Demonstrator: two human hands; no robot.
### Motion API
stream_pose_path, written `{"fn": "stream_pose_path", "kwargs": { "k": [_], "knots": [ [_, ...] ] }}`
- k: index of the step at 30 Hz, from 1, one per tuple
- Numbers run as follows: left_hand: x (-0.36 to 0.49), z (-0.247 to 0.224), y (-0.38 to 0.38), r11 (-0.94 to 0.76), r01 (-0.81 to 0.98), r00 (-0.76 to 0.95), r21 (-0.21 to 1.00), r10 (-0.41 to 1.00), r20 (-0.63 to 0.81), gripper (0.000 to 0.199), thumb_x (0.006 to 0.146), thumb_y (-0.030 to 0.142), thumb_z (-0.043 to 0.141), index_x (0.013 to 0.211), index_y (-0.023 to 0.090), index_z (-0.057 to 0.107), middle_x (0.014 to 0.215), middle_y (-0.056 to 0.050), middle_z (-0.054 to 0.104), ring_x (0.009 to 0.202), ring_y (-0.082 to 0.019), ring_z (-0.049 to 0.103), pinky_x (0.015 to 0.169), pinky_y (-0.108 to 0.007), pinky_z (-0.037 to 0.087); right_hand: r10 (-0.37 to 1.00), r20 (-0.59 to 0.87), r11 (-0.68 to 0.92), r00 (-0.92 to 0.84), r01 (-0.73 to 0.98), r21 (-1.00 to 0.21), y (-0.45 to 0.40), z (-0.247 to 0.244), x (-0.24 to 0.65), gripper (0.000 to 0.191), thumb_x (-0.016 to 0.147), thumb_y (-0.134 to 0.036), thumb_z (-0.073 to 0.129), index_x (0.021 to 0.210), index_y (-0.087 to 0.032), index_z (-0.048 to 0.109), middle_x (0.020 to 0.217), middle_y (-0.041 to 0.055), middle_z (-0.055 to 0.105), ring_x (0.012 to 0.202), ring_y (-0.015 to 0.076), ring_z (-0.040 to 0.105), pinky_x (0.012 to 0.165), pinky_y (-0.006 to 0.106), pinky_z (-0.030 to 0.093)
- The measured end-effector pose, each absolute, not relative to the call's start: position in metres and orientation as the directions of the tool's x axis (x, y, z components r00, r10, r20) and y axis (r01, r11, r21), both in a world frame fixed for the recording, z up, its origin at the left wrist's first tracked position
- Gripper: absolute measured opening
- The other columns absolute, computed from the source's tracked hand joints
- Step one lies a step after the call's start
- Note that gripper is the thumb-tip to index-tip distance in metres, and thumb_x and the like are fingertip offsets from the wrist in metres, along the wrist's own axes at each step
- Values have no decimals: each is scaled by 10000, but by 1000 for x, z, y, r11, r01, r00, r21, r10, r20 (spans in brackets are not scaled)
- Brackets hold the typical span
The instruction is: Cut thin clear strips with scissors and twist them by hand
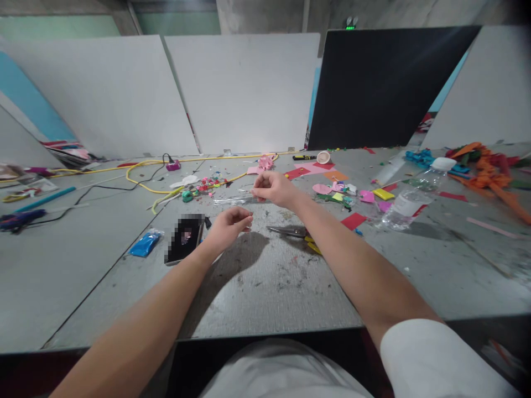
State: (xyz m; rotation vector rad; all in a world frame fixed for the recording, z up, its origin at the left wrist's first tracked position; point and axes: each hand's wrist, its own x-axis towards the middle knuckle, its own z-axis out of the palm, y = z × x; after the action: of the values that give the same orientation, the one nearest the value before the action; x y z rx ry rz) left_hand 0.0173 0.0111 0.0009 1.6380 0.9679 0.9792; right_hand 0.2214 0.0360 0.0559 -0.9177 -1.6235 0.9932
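My left hand (229, 228) is raised over the middle of the table, thumb and fingertips pinched together. Whatever it may hold is too small to make out. A little farther back and to the right, my right hand (274, 188) is closed in a pinch too, and its fingertips hide what they may grip. Thin clear strips (232, 199) lie just left of the right fingertips. Below my right forearm, scissors (287, 231) with yellow handles lie partly covered. A phone (185, 240) rests left of my left hand, beside a blue packet (145, 243).
A clear water bottle (417, 193) stands upright at right. Red paper (353, 221), small colourful pieces and a yellow-and-black cutter (304, 158) are scattered behind my hands. A yellow cable (128, 176) runs along the left. White boards (244, 91) and a black board (385, 88) border the back.
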Motion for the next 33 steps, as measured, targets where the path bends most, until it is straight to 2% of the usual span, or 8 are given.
{"fn": "stream_pose_path", "kwargs": {
  "k": [10, 17, 33],
  "knots": [
    [17, -3, 14, -244, 159, 368, 957, 914, 172, 390, 721, 500, 854, 895, 191, 691, 810, -4, 686, 692, -145, 668, 697, -329, 617, 923, 382, 386, -52, 125, -914, 38, 62, 227, 196, 788, -129, 744, 752, -202, 566, 627, -29, 634, 552, 97, 575, 518, 209, 461],
    [16, -1, 12, -273, 194, 376, 942, 908, 186, 407, 731, 532, 841, 909, 195, 700, 805, -6, 676, 700, -158, 671, 682, -330, 615, 949, 230, 261, -217, 124, -957, 39, 47, 216, 177, 829, -160, 755, 757, -186, 597, 630, -14, 673, 551, 100, 609, 538, 213, 518],
    [17, 1, 11, -269, 185, 359, 945, 914, 190, 336, 738, 456, 829, 871, 192, 667, 790, 7, 644, 675, -136, 640, 658, -305, 593, 939, 242, 266, -246, 68, -962, 37, 47, 215, 223, 799, -110, 794, 769, -185, 587, 626, -11, 690, 555, 107, 633, 578, 231, 556]
  ]
}}
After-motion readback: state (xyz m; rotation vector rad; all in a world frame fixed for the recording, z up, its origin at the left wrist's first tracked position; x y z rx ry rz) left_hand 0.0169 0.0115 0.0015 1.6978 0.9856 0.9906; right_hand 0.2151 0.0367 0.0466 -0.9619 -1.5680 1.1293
